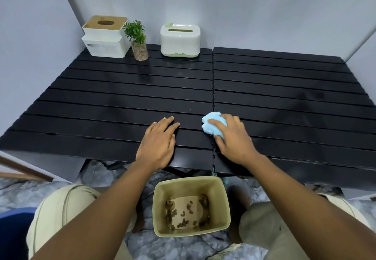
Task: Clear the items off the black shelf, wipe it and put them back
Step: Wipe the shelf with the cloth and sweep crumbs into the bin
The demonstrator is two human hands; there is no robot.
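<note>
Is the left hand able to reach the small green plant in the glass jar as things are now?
Probably yes. The left hand lies flat and empty at the black slatted shelf's near edge; only bare slats lie between it and the small green plant in the glass jar, far back.

black slatted shelf point(122, 89), light blue cloth point(211, 124)

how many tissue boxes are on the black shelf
2, both at the back left: the wooden-lidded box in the corner and the white-and-green box further right, with the small plant between them. None seem hidden.

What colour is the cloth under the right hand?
Light blue: the cloth sits under the right hand on the black shelf, seen in the head view.
</note>
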